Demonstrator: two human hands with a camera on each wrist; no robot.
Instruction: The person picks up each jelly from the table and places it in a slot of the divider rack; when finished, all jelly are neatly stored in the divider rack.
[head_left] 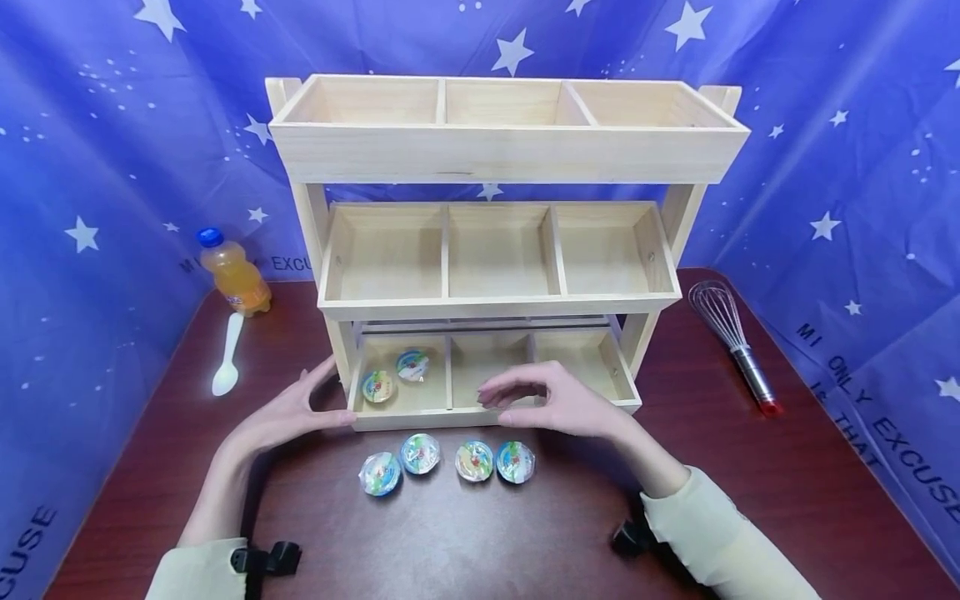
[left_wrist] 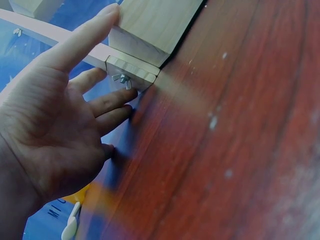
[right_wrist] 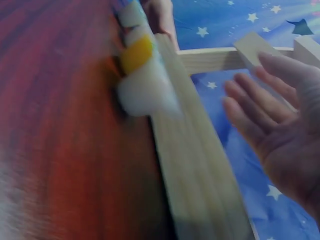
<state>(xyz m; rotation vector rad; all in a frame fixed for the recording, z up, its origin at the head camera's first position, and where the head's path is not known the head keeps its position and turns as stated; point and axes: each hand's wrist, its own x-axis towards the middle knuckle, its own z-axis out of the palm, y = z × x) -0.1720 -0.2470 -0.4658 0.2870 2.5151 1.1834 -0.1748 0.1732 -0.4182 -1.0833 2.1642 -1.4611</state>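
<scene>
A three-tier wooden shelf rack (head_left: 510, 157) stands on the table, each tier divided into three compartments. My left hand (head_left: 288, 412) touches the lower left end of the rack, thumb at the bottom tray's front corner, fingers spread beside the post foot (left_wrist: 131, 70). Over the bottom tray's front edge hovers my right hand (head_left: 558, 402), fingers loosely bent and holding nothing. Inside the bottom left compartment lie two small jelly cups, one yellowish (head_left: 377, 386) and one blue (head_left: 412, 365). Several more jelly cups (head_left: 474, 461) line the table before the rack; the right wrist view blurs them.
An orange drink bottle (head_left: 236, 271) with a blue cap and a white spoon (head_left: 228, 354) are at the left. On the right lies a metal whisk (head_left: 731, 342). Behind the table hangs a blue star-printed curtain (head_left: 825, 167).
</scene>
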